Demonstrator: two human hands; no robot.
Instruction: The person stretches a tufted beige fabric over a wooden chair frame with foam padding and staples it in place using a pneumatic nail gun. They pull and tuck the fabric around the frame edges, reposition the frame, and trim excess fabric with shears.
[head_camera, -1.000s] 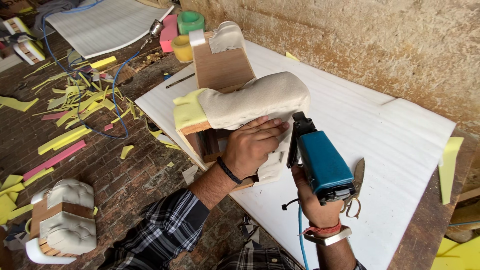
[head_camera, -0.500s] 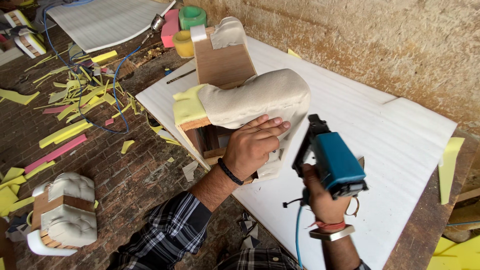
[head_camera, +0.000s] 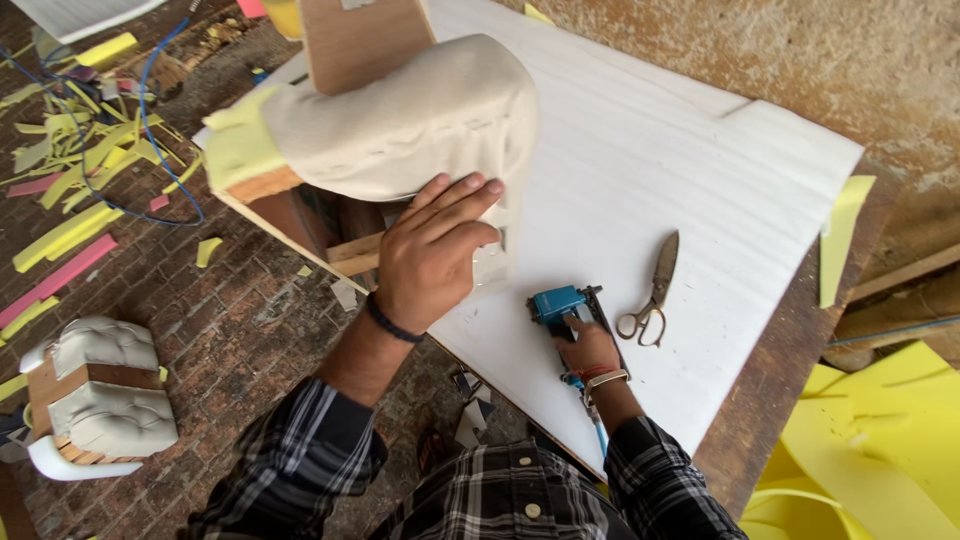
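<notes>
My left hand (head_camera: 432, 248) presses flat on the lower edge of a cream fabric cover (head_camera: 420, 120) stretched over yellow foam (head_camera: 238, 148) on a wooden furniture frame (head_camera: 345, 245). My right hand (head_camera: 588, 350) grips a blue staple gun (head_camera: 562, 305) resting on the white foam sheet (head_camera: 640, 150), to the right of the frame. A pair of scissors (head_camera: 652, 295) lies just right of the gun.
A finished padded wooden piece (head_camera: 95, 395) sits on the brick floor (head_camera: 230, 330) at lower left. Yellow and pink foam strips (head_camera: 70, 240) and a blue cable (head_camera: 150, 120) litter the floor. Yellow foam sheets (head_camera: 880, 440) lie at lower right. A rough wall (head_camera: 860, 60) runs behind.
My right hand lowered the staple gun from the fabric edge down onto the white sheet. The view moved closer. My left hand stayed on the fabric.
</notes>
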